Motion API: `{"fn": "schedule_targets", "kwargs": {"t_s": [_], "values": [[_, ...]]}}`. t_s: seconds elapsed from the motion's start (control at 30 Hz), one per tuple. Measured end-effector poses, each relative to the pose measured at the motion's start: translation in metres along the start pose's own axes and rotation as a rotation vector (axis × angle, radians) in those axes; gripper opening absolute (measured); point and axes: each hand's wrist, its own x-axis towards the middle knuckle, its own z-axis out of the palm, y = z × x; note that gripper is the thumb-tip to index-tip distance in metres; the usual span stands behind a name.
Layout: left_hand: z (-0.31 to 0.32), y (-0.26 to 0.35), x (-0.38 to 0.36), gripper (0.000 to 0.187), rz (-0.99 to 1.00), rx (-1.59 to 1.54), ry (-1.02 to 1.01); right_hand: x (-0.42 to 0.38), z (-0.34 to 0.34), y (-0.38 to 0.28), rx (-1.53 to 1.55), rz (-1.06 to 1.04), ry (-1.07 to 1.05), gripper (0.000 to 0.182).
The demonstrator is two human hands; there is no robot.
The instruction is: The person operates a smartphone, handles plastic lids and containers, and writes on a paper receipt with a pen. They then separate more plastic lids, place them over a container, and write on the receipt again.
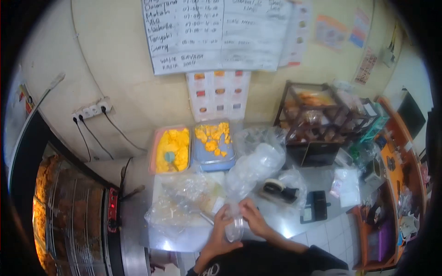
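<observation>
At the front edge of the metal table, my left hand (218, 233) is wrapped round the side of a clear plastic cup (235, 228). My right hand (252, 218) has its fingers closed at the cup's far end. Just beyond the hands lies a long stack of clear plastic containers (258, 166) in a bag. To the left, crumpled clear plastic bags (184, 193) cover part of a white board (163, 180). A tape dispenser (282, 190) sits right of the stack.
At the back stand a tub of yellow food (174, 146) with a scoop and a blue-lined tub (214, 161) with orange-yellow pieces. A heated display cabinet (69, 207) is at left. On the right are a black wallet-like case (315, 207) and a dark rack (306, 112).
</observation>
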Motion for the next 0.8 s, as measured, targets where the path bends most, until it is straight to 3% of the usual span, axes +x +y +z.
{"fn": "schedule_targets", "kwargs": {"t_s": [0.03,0.17,0.23,0.33,0.47,0.8], "values": [[-0.001,0.003,0.003,0.069,0.082,-0.165,0.055,-0.002,-0.001,0.001,-0.014,-0.088,-0.066,0.018],[0.002,0.018,0.016,0.052,0.192,-0.187,0.092,-0.011,0.005,-0.009,0.141,-0.196,-0.203,0.033],[0.007,0.027,0.020,0.038,0.192,-0.307,0.187,-0.014,0.003,-0.013,0.118,-0.217,-0.215,0.030],[0.009,0.040,0.025,0.031,0.173,-0.352,0.262,-0.018,0.005,-0.014,0.089,-0.264,-0.233,0.023],[0.010,0.051,0.028,0.029,0.131,-0.333,0.326,-0.025,0.012,-0.031,0.126,-0.241,-0.269,0.015],[0.012,0.059,0.029,0.028,0.195,-0.264,0.332,-0.032,0.013,-0.040,0.148,-0.261,-0.297,0.017]]}}
